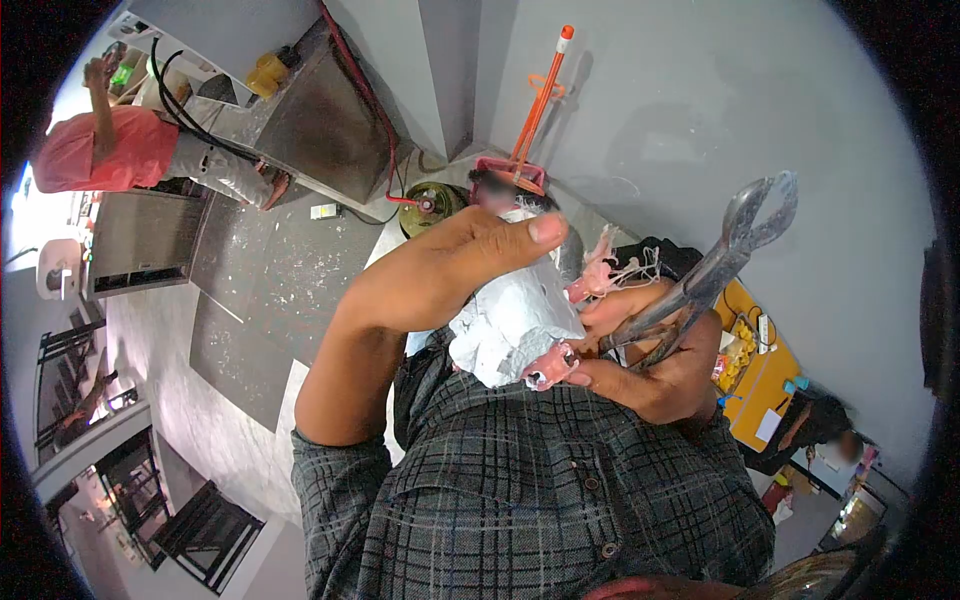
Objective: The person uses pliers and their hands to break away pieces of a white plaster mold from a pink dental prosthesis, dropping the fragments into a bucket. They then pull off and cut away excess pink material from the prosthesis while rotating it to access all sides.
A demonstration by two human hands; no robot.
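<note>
The rough white plaster lump sits between both hands, close over the checked grey shirt. The left hand is the nearer one: it wraps the lump from 10 o'clock, thumb laid along its top. The right hand lies at 3 o'clock of it, fingers clenched round the handles of the grey metal pliers while one fingertip touches a pink moulded piece at the lump's lower edge. The pliers' long axis runs from 7 to 1 o'clock – head pointing away from the lump. Pale and crumpled-looking, the lump carries a second pink bit at 2 o'clock.
</note>
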